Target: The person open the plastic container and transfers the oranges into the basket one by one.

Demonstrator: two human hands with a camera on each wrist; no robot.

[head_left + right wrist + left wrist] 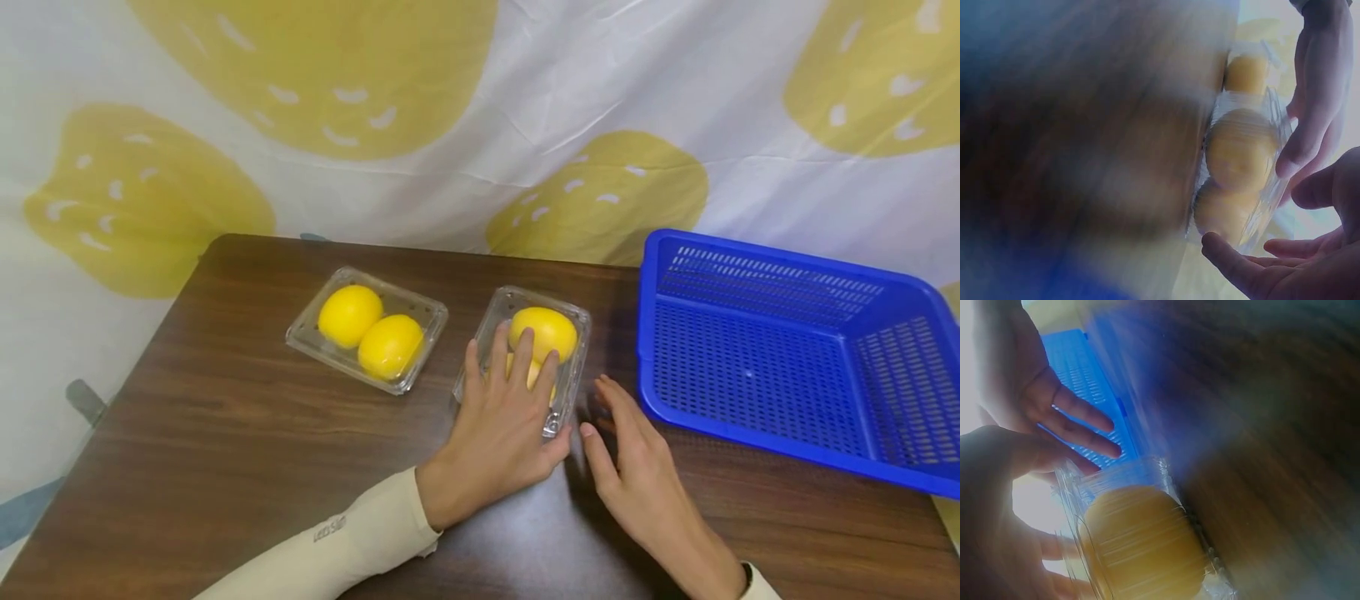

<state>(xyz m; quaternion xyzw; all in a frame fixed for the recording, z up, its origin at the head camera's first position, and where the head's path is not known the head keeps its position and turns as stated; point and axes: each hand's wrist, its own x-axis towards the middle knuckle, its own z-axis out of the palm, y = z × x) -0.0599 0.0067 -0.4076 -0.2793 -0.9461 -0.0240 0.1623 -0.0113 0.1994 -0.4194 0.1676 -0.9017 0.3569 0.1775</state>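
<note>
My left hand point(498, 429) lies over a clear plastic clamshell box point(497, 310), its fingers spread and fairly straight across the lid. Inside this box are two yellow lemons point(546, 332), the nearer one partly hidden under my fingers. In the left wrist view a lemon point(1141, 544) shows through the box's clear side wall. My right hand point(641, 475) hovers just right of the box's near corner, holding nothing, fingers loosely extended. From the right wrist view, the fingertips of my right hand point(1304, 269) come close to the box's end.
A second clear box point(427, 315) with two lemons point(350, 315) sits to the left on the brown wooden table point(247, 400). At the right stands a blue plastic basket point(742, 371) with perforated walls. A white cloth with yellow prints point(420, 200) hangs behind the table.
</note>
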